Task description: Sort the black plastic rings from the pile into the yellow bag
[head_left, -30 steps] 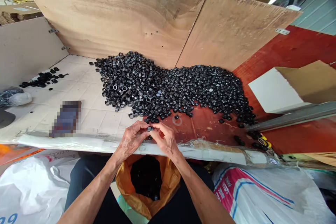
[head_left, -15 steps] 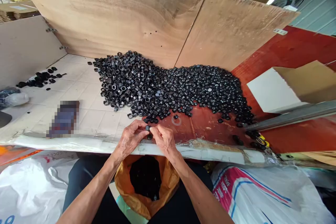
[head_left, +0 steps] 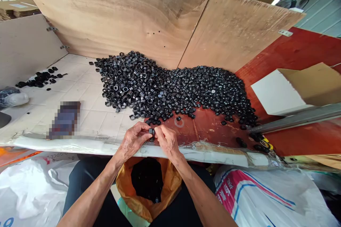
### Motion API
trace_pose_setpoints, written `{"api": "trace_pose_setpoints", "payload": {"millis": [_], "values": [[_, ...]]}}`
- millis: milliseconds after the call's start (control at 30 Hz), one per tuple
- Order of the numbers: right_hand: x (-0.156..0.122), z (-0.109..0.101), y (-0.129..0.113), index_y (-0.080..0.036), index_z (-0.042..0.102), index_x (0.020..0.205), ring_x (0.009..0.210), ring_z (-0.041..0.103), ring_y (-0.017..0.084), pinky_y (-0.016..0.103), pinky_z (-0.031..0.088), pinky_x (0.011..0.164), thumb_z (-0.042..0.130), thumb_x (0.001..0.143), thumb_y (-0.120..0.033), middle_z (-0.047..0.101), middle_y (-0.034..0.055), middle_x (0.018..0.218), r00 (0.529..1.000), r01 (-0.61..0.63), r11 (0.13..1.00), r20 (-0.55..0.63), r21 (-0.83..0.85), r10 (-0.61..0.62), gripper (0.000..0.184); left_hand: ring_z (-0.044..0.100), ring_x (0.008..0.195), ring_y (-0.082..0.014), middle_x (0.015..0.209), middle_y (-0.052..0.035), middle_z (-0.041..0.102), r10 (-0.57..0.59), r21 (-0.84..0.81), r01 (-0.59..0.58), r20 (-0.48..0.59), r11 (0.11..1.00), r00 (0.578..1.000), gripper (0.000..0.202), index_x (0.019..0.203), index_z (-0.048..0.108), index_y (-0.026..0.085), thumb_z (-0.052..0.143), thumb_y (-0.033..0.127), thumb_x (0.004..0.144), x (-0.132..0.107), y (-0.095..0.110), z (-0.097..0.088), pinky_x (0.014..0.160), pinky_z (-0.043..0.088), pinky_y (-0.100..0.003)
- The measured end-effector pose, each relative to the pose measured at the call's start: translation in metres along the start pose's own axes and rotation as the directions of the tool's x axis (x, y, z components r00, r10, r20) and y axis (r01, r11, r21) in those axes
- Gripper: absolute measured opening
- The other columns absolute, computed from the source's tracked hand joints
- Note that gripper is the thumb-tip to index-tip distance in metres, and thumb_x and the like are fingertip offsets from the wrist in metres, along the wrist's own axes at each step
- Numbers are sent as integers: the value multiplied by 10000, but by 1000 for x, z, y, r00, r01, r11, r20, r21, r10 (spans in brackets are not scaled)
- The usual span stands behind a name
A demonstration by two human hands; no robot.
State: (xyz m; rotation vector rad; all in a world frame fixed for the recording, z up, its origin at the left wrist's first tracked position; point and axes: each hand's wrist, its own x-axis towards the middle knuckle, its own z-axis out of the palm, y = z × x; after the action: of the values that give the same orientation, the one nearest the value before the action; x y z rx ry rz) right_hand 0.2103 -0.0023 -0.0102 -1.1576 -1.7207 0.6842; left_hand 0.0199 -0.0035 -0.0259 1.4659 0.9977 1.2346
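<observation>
Just above the table's front edge, my left hand (head_left: 134, 140) pinches a small black ring-like plastic part (head_left: 151, 131) between thumb and fingertips. My right hand (head_left: 167, 140) is closed at the right side of the same part, thumb and forefinger pressed together against it; anything else inside those fingers is hidden. Another small black piece shows just below the held part. Beyond my hands lies a heap of black plastic rings (head_left: 128, 81), which runs on the right into a heap of smaller black round caps (head_left: 207, 85).
An orange-brown bag (head_left: 124, 184) with black pieces inside stands open between my legs. A pixelated flat object (head_left: 64, 120) lies on the left of the table. Wooden boards (head_left: 119, 14) wall the back. On the right are an open cardboard box (head_left: 279, 90) and a metal bar (head_left: 293, 117).
The right fingers have shifted slightly right, so more of the black part shows between my hands. The heaps look the same.
</observation>
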Motion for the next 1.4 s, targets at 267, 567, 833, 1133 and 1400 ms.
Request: {"api": "trace_pose_setpoints", "payload": {"millis": [267,567,833,1133,1400], "values": [[-3,0,-4,-222,712,966,687,678,176,285,552,674,570,1025,-367,741,41,819,1000,16,1000,-5,3,-16,211,719,818,-174,971,-46,695,-35,-66,36,10,997,999,219,1007,730,197,810,366,893,1,5,0,767,646,-314],[-1,2,-13,-229,684,926,674,661,170,269,535,652,557,1018,-370,721,31,803,998,-31,998,44,-50,33,210,699,775,-153,887,-11,705,-43,-227,43,6,973,999,282,993,730,195,863,386,834,3,8,0,727,630,-291],[5,3,-30,-213,717,1061,715,672,174,275,546,661,570,995,-371,744,56,913,999,28,999,40,-37,-26,226,713,775,-160,873,-8,721,-129,-363,150,82,919,988,290,996,702,189,858,381,844,2,16,-2,767,630,-323],[9,0,-34,-204,696,1073,592,638,147,266,516,580,596,966,-390,736,40,841,992,-78,997,97,3,77,236,714,747,-170,863,-3,723,-121,-403,141,74,904,990,287,1010,684,194,838,389,867,3,9,-3,739,624,-339],[4,7,-46,-187,592,717,414,411,68,235,316,459,710,848,-482,554,-42,573,814,-577,742,160,341,559,343,676,886,-165,985,-42,685,212,41,-213,17,976,977,141,1026,700,193,759,293,947,-1,12,-4,813,576,-296]]}}
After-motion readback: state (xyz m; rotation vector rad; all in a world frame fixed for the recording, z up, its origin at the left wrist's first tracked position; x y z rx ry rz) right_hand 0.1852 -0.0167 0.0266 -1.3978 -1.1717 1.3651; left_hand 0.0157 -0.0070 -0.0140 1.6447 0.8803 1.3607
